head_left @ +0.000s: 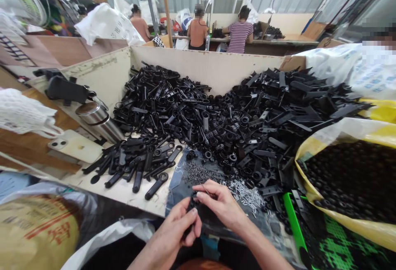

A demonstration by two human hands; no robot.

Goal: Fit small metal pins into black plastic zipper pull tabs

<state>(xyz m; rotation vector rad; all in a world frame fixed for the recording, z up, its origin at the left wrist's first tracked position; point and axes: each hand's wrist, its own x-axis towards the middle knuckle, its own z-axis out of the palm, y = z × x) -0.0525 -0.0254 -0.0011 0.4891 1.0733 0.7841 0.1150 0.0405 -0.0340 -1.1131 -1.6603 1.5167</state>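
My left hand (182, 224) is closed round a small black part (194, 198), most of it hidden by the fingers. Touching the top of that part are the pinched fingertips of my right hand (216, 202). Just beyond the hands, dark small screws (199, 173) and a pile of silver screws (247, 193) lie on a dark mat (177, 189). Black handle-shaped pieces (139, 175) are spread on the pale board to the left. Behind them rises a large heap of black plastic parts (173, 101).
On the left are a steel flask (102, 121) and a phone (76, 146). A yellow-edged sack (312, 138) of black pieces and a green basket (292, 220) stand on the right. Several people work at a far bench (278, 42).
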